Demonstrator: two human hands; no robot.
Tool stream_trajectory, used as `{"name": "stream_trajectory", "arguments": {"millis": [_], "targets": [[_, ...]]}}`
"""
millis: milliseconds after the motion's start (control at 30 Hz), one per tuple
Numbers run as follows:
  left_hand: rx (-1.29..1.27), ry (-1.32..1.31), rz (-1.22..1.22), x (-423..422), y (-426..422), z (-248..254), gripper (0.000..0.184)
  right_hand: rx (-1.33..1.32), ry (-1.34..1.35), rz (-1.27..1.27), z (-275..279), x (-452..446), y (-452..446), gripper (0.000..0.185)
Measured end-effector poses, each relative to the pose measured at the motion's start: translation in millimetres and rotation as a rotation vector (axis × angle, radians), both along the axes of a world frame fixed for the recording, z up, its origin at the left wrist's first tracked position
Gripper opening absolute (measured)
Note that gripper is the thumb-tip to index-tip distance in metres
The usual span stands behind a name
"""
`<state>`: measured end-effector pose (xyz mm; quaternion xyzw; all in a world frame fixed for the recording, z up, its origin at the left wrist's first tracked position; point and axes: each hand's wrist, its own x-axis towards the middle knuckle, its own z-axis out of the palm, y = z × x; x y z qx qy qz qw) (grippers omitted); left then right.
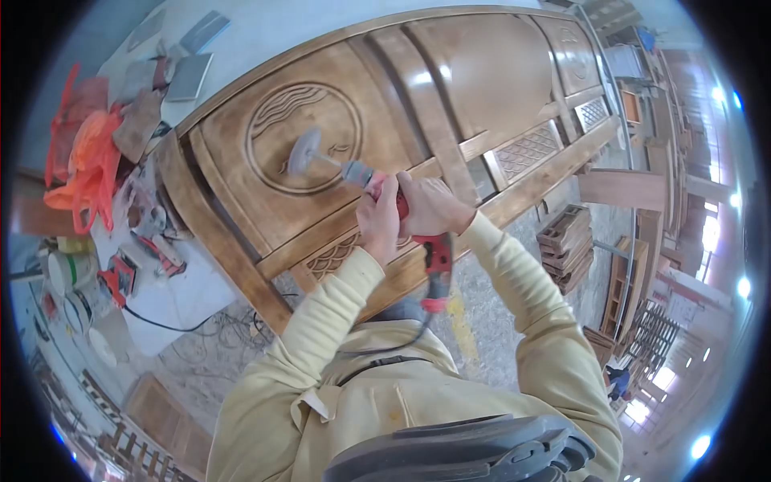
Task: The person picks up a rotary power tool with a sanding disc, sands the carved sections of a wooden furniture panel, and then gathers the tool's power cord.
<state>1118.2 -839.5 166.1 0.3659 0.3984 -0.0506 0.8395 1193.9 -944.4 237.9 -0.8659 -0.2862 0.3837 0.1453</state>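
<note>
A red and grey power drill [438, 255] is held in both hands over a carved wooden panel [229, 153]. My left hand [377, 215] wraps round its front, just behind the chuck. Closed on the drill body beside it is my right hand [434, 202]. From the chuck, a thin shaft carries a pale round disc [305, 151], slightly blurred. This disc lies over the carved circle with wavy lines; I cannot tell whether it touches the wood. The drill's handle hangs down toward my body, with a dark cord running from its end.
At left, a white table bears orange plastic bags [95, 157], a red sander [120, 277] with a black cord, and tubs [71, 271]. Grey pads [189, 76] lie beyond the panel's far edge. Stacked wooden pieces [564, 249] stand on the floor at right.
</note>
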Motion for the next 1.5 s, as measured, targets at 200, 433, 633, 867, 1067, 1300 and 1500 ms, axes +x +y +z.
{"name": "stream_trajectory", "arguments": {"millis": [200, 433, 633, 867, 1067, 1300, 1500], "targets": [[0.366, -0.055, -0.335, 35, -14, -2, 0.058, 0.183, -0.188, -0.434, -9, -13, -30, 0.068], [0.669, -0.106, -0.433, 53, -108, 19, 0.056, 0.214, -0.386, -0.401, -17, -8, -122, 0.062], [0.735, -0.058, -0.537, 79, -242, 12, 0.054, 0.303, -0.255, -0.513, -11, 15, -254, 0.060], [0.608, -0.044, -0.665, 108, -318, -2, 0.068, 0.203, -0.155, -0.543, -20, 53, -352, 0.077], [0.634, -0.111, -0.626, 138, -335, -8, 0.065, 0.322, -0.098, -0.580, -45, 77, -376, 0.084], [0.884, -0.181, -0.921, 184, -344, -24, 0.062, 0.261, -0.147, -0.662, -66, 111, -392, 0.089], [0.834, 0.095, -0.716, 210, -409, -7, 0.065, 0.271, -0.056, -0.452, -55, 163, -449, 0.084]]}}
